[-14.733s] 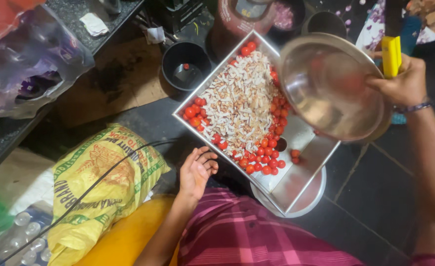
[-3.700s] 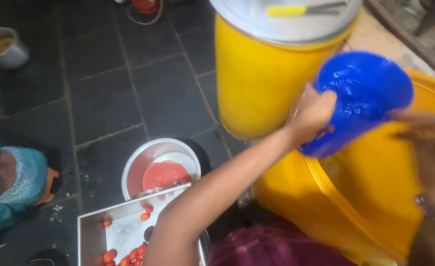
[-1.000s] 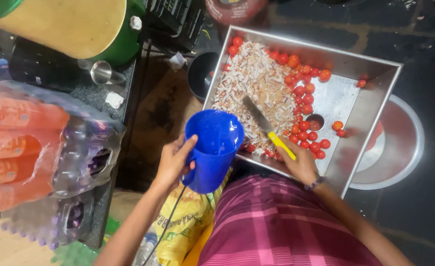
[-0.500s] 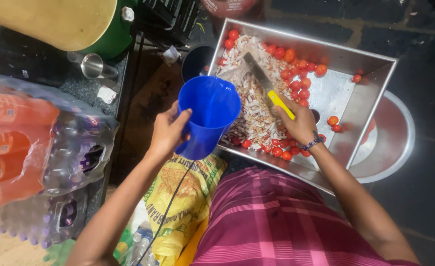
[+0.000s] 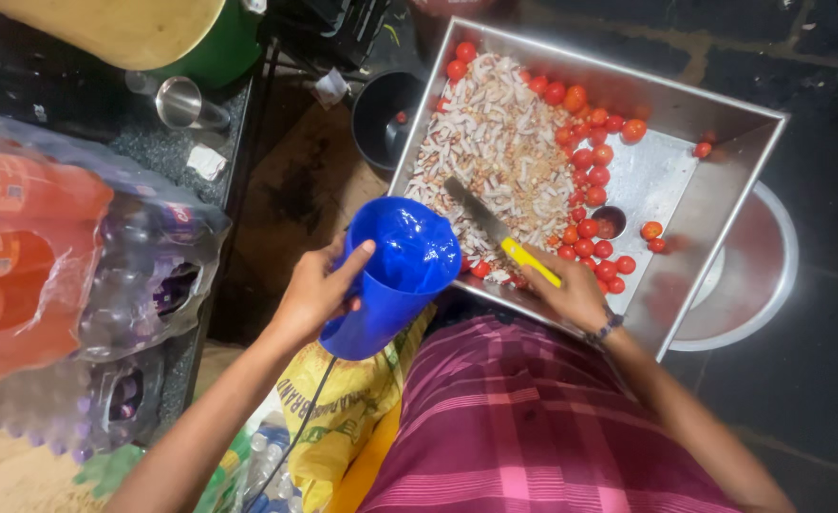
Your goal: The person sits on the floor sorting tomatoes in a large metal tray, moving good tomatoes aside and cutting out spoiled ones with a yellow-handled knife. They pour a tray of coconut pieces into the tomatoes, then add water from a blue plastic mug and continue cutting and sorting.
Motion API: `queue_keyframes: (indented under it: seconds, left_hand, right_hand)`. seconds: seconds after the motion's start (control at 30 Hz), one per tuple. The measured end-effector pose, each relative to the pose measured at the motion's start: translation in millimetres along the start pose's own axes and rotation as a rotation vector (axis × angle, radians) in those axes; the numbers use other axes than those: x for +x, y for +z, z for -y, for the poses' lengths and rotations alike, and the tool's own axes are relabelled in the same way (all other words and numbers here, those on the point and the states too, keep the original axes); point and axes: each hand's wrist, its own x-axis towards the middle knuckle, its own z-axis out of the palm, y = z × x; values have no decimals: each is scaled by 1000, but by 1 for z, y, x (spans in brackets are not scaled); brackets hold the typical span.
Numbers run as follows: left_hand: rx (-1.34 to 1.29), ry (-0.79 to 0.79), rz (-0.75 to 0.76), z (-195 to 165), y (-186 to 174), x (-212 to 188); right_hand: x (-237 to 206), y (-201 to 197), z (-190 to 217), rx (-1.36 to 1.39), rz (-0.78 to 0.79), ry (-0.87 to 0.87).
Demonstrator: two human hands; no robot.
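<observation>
My left hand (image 5: 316, 290) grips a blue plastic jug (image 5: 395, 271), tilted with its mouth toward the steel tray (image 5: 713, 204). My right hand (image 5: 571, 294) holds a knife (image 5: 499, 237) by its yellow handle, the blade lying over the pile of pale chopped pieces (image 5: 504, 157) in the tray. Small red tomatoes (image 5: 594, 204) lie along the right side of that pile and at the tray's near edge. The jug's rim is just left of the tray's near corner.
A round steel bowl (image 5: 770, 275) sits under the tray's right side. A black pot (image 5: 381, 114) stands left of the tray. Shrink-wrapped bottle packs (image 5: 67, 256) fill the left. A yellow printed sack (image 5: 357, 399) lies by my lap. A green and tan drum (image 5: 153, 33) is top left.
The jug has come closer to the tray's near corner. My right hand drew the knife back toward me, so its blade now lies lower over the chopped pile.
</observation>
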Motion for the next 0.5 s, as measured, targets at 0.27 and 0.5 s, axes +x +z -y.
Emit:
queue_keyframes:
  seconds: [0.27,0.5]
  left_hand:
    - [175,-78,47,-1,6,21]
    - [19,27,92,-16,5,31]
  right_hand:
    - [-14,-3,-14,39,51,42]
    - [27,-13,-27,-114,-135,62]
